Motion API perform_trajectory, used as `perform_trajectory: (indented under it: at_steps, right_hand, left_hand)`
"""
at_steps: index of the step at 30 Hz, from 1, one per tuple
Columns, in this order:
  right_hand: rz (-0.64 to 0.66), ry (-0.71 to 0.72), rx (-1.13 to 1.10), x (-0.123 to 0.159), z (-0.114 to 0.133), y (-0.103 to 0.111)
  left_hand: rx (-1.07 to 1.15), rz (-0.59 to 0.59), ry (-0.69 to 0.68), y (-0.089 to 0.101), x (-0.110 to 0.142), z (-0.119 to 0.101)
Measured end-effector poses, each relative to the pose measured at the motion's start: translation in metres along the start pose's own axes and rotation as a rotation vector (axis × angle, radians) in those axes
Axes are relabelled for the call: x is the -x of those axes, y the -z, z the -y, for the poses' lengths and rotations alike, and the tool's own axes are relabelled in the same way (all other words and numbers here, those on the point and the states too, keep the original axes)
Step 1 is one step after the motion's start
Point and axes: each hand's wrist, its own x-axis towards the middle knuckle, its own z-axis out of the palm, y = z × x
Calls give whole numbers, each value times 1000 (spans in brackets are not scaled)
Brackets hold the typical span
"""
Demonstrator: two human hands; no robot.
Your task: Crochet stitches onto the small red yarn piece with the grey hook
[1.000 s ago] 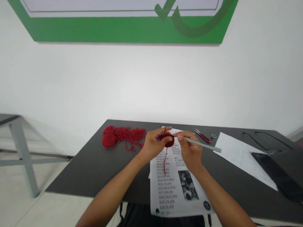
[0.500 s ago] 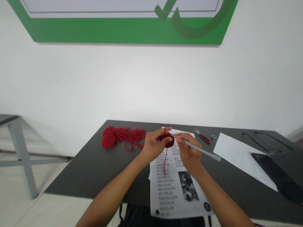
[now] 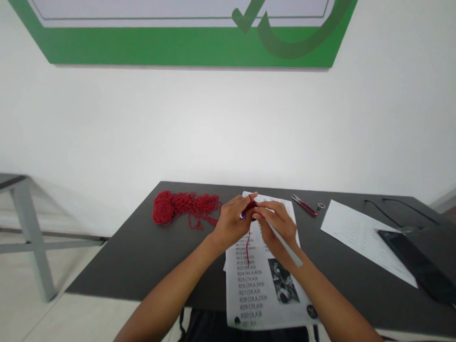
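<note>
Tool (image 3: 287,245) has swung nearer, right hand (image 3: 284,224) gripping it up against left hand (image 3: 229,223), which pinches mostly hidden red yarnwork (image 3: 251,205)!

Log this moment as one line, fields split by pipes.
left hand: holds red yarn piece | right hand: holds grey-handled tool | yarn bundle: on table, left of hands | snips: on table, right of hands

The yarn (image 3: 164,207) is solid red, the table (image 3: 135,257) plain black, the wall (image 3: 200,120) white.
</note>
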Motion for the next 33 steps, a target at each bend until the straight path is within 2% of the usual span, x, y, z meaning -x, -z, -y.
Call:
perform_trajectory:
  at_steps: [5, 7, 10, 13, 15, 17, 19, 21, 25, 28, 33]
  right_hand:
    - [62, 11, 110, 4, -7, -3]
    - [71, -1, 138, 6, -9, -3]
    - [43, 14, 137, 6, -12, -2]
    - [-9, 10, 105, 5, -13, 1]
    - [-7, -51, 61, 3, -14, 3]
    - [21, -135, -7, 2, -14, 5]
    - [47, -203, -82, 0, -14, 6]
    - [64, -236, -153, -3, -14, 6]
    - [98, -237, -230, -8, -12, 5]
    - [143, -251, -202, -9, -10, 3]
    - [200, -299, -125, -3, -5, -1]
  left_hand:
    - [-35, 63, -1, -2, 5, 1]
    - [22, 48, 68, -6, 7, -2]
    - [260, -18, 338, -14, 8, -8]
    - [692, -47, 639, -19, 6, -13]
    - [915, -35, 755, -18, 4, -15]
    - [1002, -12, 796, -14, 2, -14]
    - [969, 0, 780, -10, -1, -11]
    - [823, -7, 713, -6, -3, -7]
    - [389, -24, 486, 0, -8, -2]
    - [231, -8, 345, 4, -10, 4]
    - [182, -22, 347, 8, -13, 11]
